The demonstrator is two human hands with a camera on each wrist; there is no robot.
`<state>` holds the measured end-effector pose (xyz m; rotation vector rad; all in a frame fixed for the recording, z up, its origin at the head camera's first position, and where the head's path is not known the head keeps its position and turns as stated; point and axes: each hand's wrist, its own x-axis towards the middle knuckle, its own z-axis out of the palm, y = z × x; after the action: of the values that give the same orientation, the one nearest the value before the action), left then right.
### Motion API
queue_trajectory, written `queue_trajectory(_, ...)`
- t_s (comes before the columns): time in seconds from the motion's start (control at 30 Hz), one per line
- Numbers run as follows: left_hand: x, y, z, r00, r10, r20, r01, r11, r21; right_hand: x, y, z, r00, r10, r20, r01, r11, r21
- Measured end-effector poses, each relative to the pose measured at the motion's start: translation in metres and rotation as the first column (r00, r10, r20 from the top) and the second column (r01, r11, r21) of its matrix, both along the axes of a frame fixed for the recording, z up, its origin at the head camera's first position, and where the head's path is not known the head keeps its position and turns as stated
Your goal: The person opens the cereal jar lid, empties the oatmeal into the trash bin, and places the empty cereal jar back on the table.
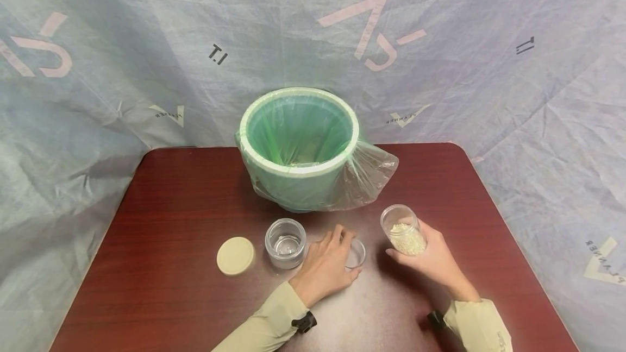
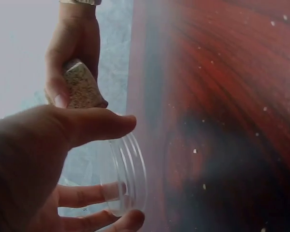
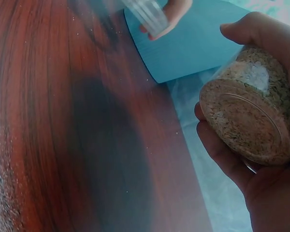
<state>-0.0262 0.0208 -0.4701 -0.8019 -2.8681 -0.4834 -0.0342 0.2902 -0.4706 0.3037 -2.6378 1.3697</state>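
Observation:
My right hand [image 1: 435, 259] grips a clear jar [image 1: 397, 214] partly filled with pale flakes. The jar is tilted and held above the table; its flake-covered base [image 3: 246, 121] shows in the right wrist view. Near the middle, my left hand [image 1: 325, 265] holds a shallow clear ridged lid [image 2: 128, 169] at its rim, between thumb and fingers. Left of that hand stands an open clear container [image 1: 286, 243] with thick walls. Beside it a round cream lid [image 1: 236, 256] lies flat.
A pale green bin [image 1: 298, 183] with a white rim and a green plastic liner stands at the back middle. Its loose liner [image 1: 374, 173] spreads to the right. Small crumbs [image 2: 195, 151] dot the dark red table [image 1: 161, 221]. Grey printed cloth [image 1: 274, 26] hangs behind.

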Motion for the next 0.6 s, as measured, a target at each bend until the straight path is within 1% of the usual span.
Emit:
queue_trajectory(0.2, -0.002, 0.002, -0.007, 0.999, 0.009, -0.041, -0.011, 1.0, -0.026, 0.0, -0.001, 0.0, 1.0, 0.013, 0.005, -0.013, 1.0, 0.0)
queue_trajectory(0.4, -0.005, 0.004, -0.011, 0.999, 0.02, -0.043, -0.022, 0.999, -0.03, 0.0, -0.001, -0.001, 1.0, 0.026, 0.007, -0.026, 1.0, -0.005)
queue_trajectory(0.6, -0.008, 0.006, -0.017, 0.998, 0.052, -0.045, -0.054, 0.998, -0.034, 0.002, -0.001, -0.002, 0.999, 0.039, 0.015, -0.038, 0.999, -0.015)
